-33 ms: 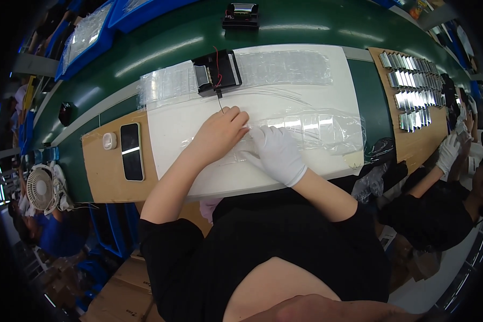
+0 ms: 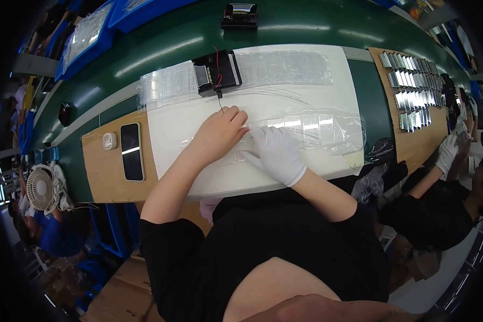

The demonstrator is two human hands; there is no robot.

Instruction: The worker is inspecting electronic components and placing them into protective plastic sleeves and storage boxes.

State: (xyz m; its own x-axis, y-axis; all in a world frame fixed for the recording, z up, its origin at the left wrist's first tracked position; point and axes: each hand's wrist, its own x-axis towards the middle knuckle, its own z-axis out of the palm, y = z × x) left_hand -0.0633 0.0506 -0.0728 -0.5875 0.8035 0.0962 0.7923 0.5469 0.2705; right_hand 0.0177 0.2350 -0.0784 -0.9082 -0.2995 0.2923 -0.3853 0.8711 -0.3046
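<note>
My bare left hand (image 2: 220,131) is closed, its fingers curled together over the white board (image 2: 196,180). A thin dark cable (image 2: 219,98) runs down from a black box-shaped device (image 2: 218,72) to its fingers. My right hand (image 2: 279,155), in a white glove, is bent closed beside it, fingertips close to the left ones. What either hand pinches is hidden. Around and under the right hand lies a clear plastic air-cushion strip (image 2: 327,129). The device rests on another such strip (image 2: 284,67), red wires across its top.
To the left, a phone (image 2: 132,152) and a small white case (image 2: 109,141) lie on cardboard. Rows of shiny metal parts (image 2: 413,91) stand on a board at right, near a gloved co-worker's hand (image 2: 446,153). A second black device (image 2: 239,17) sits at the back.
</note>
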